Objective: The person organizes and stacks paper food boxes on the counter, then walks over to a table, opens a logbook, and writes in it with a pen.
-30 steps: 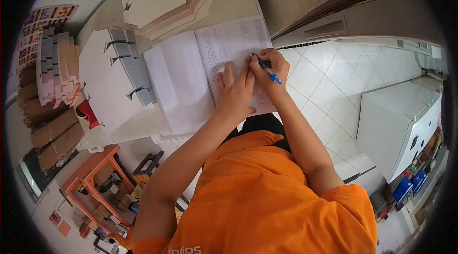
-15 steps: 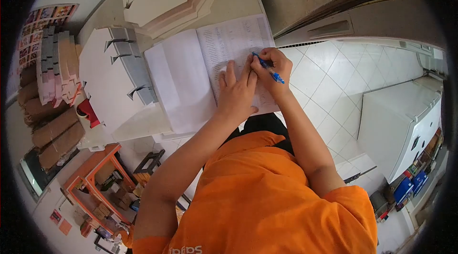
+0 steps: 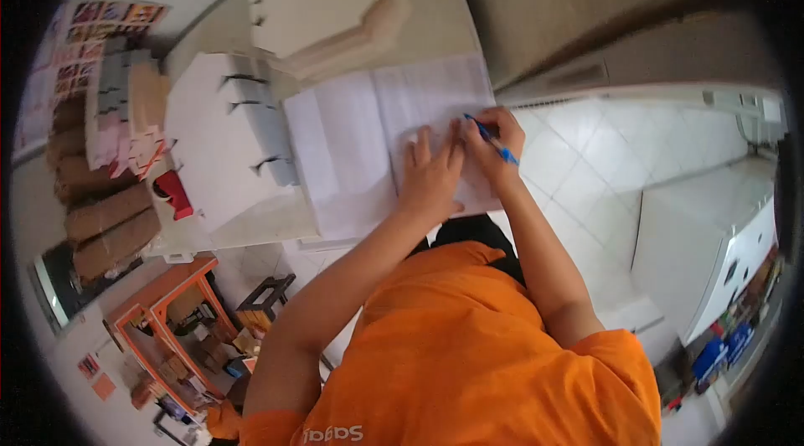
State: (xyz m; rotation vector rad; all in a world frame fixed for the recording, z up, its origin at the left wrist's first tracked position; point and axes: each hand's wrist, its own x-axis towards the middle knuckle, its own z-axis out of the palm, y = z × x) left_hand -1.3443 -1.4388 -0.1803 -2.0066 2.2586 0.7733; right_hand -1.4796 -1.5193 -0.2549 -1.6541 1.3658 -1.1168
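Observation:
An open notebook point(image 3: 339, 140) lies on the pale table, its right page covered with faint writing. My left hand point(image 3: 431, 178) rests on that right page with its fingers spread. In my right hand point(image 3: 501, 140) is a blue pen point(image 3: 504, 152), gripped near its tip and slanting over the page. The two hands are side by side, fingertips close together. Blur hides the words on the page, and my fingers partly cover the spot where the pen meets the paper.
Flat cut cardboard sheets point(image 3: 213, 128) are stacked left of the notebook, and another stack point(image 3: 322, 2) stands beyond it. A red tape roll point(image 3: 173, 195) sits by the left edge. Brown bundles point(image 3: 113, 232) are at far left. On the right is a white fridge point(image 3: 699, 245).
The whole view has shifted, so the table, notebook and hands appear lower and further right, with more blur. Both hands keep their places on the page, the pen still held.

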